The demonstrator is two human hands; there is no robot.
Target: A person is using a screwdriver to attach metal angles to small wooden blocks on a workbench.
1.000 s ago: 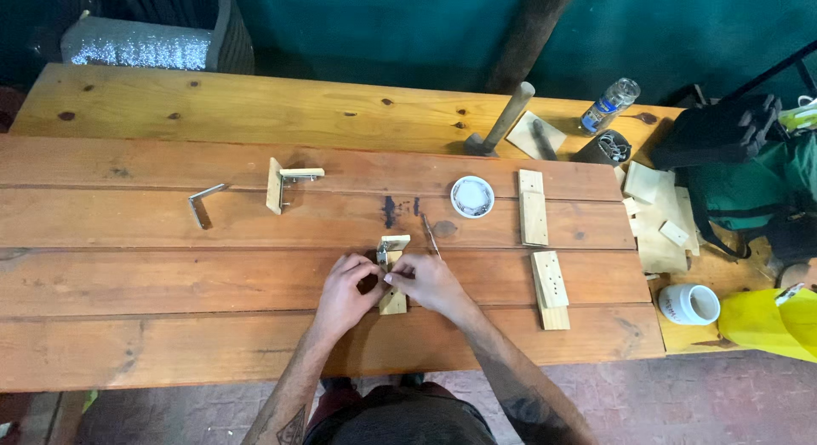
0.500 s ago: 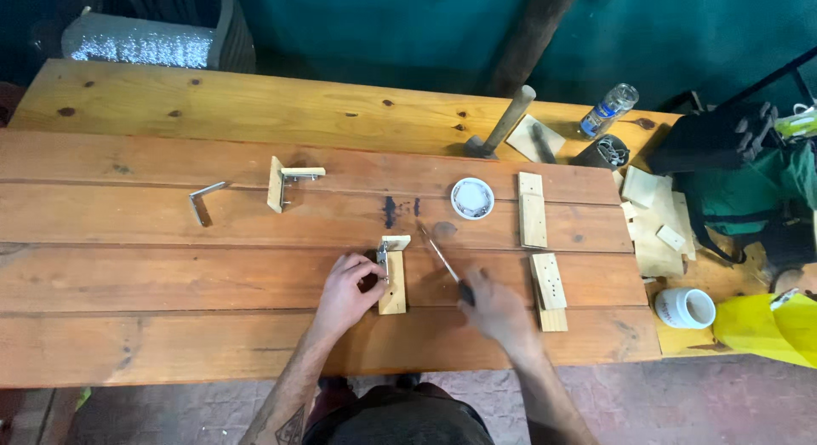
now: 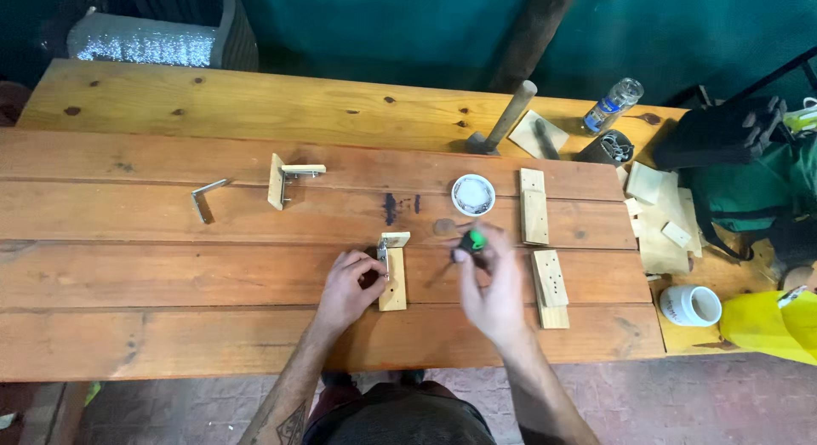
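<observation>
One hand, the right hand (image 3: 492, 285), has lifted the screwdriver (image 3: 466, 243).

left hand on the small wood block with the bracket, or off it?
Touching. The head view shows the left hand with its fingers against the metal bracket and left edge of the small wood block; no gap shows.

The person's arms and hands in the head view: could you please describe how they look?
Both forearms are bare, with no sleeves, gloves, watch or rings visible. The left hand has a dark tattoo low on its forearm, near the picture's bottom edge. The right hand is motion-blurred, so fine detail there is unclear; no markings show on that forearm.
</observation>
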